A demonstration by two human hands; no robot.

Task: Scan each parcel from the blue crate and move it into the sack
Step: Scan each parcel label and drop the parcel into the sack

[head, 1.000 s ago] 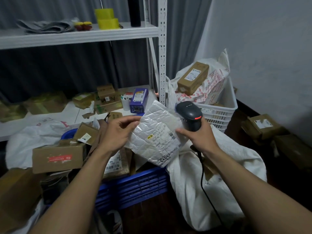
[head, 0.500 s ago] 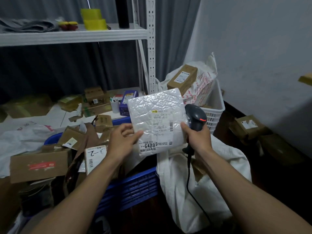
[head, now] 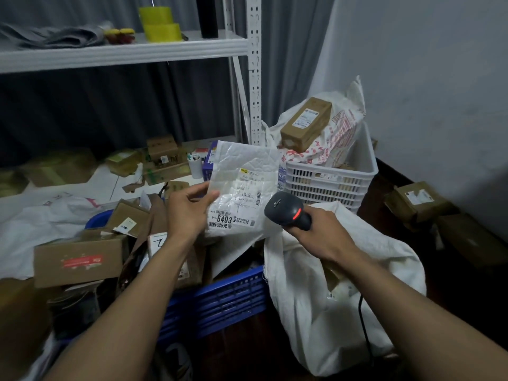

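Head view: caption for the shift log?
Left hand holds a white parcel, label facing the camera; right hand holds the scanner beside it, over the blue crate beside the sack.

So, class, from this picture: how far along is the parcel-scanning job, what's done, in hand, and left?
Done: some parcels show inside the white sack. In hand: the left hand holds a white bubble mailer, label showing, while the right hand grips the barcode scanner aimed at it. Left: bagging it, plus cardboard boxes piled in the blue crate.
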